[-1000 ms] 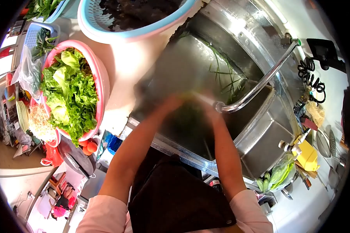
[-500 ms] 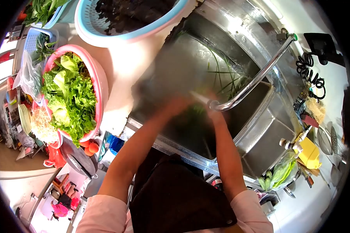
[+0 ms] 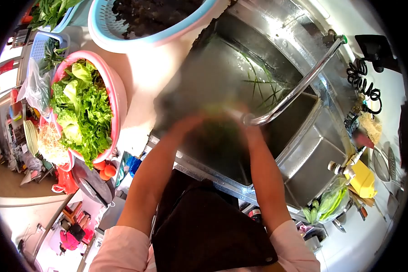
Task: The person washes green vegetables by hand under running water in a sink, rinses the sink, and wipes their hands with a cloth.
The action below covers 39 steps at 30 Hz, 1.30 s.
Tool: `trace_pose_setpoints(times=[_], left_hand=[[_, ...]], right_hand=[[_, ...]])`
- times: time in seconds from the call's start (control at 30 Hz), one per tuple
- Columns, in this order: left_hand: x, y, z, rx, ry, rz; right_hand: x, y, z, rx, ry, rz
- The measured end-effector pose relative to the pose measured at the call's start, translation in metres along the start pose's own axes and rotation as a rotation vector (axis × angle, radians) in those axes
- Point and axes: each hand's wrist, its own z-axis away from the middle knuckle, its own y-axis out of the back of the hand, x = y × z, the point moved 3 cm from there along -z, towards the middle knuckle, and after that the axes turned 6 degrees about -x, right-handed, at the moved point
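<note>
Both of my hands reach into the metal sink [image 3: 285,72], under the end of the chrome faucet [image 3: 303,86]. A grey blur covers the middle of the view and smears my left hand [image 3: 195,121] and my right hand [image 3: 245,119]. Faint green shows between and below them, perhaps leafy greens, but what they hold or touch cannot be made out. My right hand is close to the faucet's outlet. Long thin green leaves [image 3: 260,86] lie in the sink beyond my hands.
A pink basin [image 3: 118,99] of lettuce [image 3: 84,111] stands left of the sink. Behind it is a blue colander [image 3: 99,22] with dark leaves [image 3: 149,16]. A second sink basin [image 3: 315,163], bagged green vegetables [image 3: 333,201] and a yellow jug [image 3: 362,179] are at right.
My left forearm has shifted left, and my hands look further apart. More green shows through the blur between them. The basin, colander and faucet stay in place.
</note>
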Motion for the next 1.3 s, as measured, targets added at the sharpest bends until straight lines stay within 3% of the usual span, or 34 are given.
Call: trace_pose_setpoints(times=[0.1,0.23,0.3,0.4,0.5,0.57,0.67,0.77,0.83,0.9,0.97,1.07,1.13,1.23,1.3], left_hand=[[-0.012,-0.004,-0.022,0.063,-0.2,0.132],[-0.012,-0.018,-0.054,0.088,-0.388,0.28],[-0.011,-0.026,-0.062,0.066,-0.46,0.335],[-0.014,-0.029,-0.063,-0.032,-0.558,0.411],[-0.005,-0.037,-0.063,-0.169,-0.723,0.518],[0.018,-0.043,-0.058,-0.234,-0.853,0.613],[0.039,-0.051,-0.06,-0.25,-0.951,0.667],[0.027,-0.058,-0.074,-0.191,-0.864,0.57],[0.016,-0.05,-0.074,-0.174,-0.772,0.496],[0.0,-0.034,-0.069,-0.151,-0.653,0.428],[-0.014,-0.021,-0.062,-0.097,-0.525,0.384],[-0.024,-0.009,-0.06,-0.007,-0.392,0.362],[-0.024,-0.009,-0.065,0.035,-0.354,0.374],[-0.02,-0.013,-0.074,0.044,-0.323,0.393],[-0.021,-0.018,-0.074,0.013,-0.286,0.386]], right_hand=[[0.007,-0.001,-0.027,-0.098,-0.001,-0.206],[-0.015,-0.009,-0.017,-0.019,0.244,0.028],[-0.018,-0.001,-0.019,0.096,0.12,0.231],[-0.004,0.012,-0.011,0.093,-0.109,0.172],[0.013,0.026,-0.002,0.013,0.104,-0.118],[0.035,0.048,-0.007,0.059,0.266,0.128],[0.044,0.058,0.006,0.165,0.206,-0.154],[0.031,0.054,0.021,0.126,0.149,-0.594],[0.04,0.052,0.013,0.231,0.045,-0.537],[0.034,0.043,-0.001,0.075,0.127,-0.28],[-0.032,0.016,0.016,-0.053,0.11,-0.075],[-0.039,-0.001,0.0,0.008,0.049,0.14],[0.012,0.001,-0.036,-0.089,0.01,-0.172],[0.03,0.001,-0.036,0.066,-0.048,-0.097],[0.035,0.007,-0.028,0.079,0.034,0.033]])
